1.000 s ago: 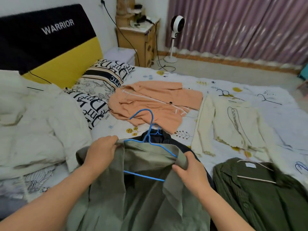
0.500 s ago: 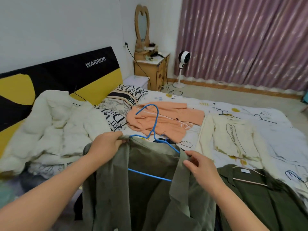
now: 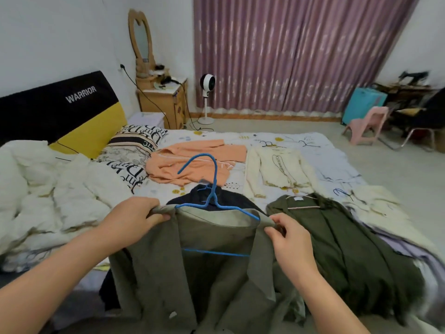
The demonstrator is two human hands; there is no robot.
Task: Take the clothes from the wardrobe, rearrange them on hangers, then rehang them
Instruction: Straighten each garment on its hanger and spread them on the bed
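We hold the grey-green jacket (image 3: 192,261) over the bed's (image 3: 325,150) near edge, left hand (image 3: 134,215) gripping one shoulder, right hand (image 3: 289,235) pinching the other, the blue hanger (image 3: 214,203) lying left-to-right between our fingers, hook pointing far.

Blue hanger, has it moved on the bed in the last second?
No, not noticeably. The blue hanger still has its hook over the orange top's near edge and its neck over the dark garment; the camera tilted up instead.
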